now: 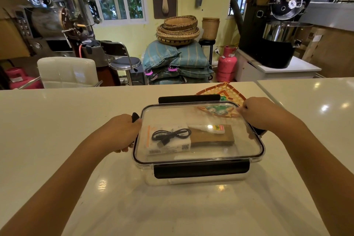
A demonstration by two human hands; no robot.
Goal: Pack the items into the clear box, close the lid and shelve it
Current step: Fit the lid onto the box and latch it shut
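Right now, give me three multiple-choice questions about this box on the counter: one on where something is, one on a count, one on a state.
1. Where does the black cable lie?
A. On the white packet inside the box
B. On the counter beside the box
C. On top of the lid

2. How many hands touch the box?
A. None
B. One
C. Two

3. How does the lid sit?
A. Leaning against a wall
B. Resting on top of the box
C. Flat on the counter beside the box

Answers: 1 A, the cable shows through the lid on the white packet. 2 C, the left hand is at the left end and the right hand at the right end. 3 B, the lid covers the box, with the front clip folded down.
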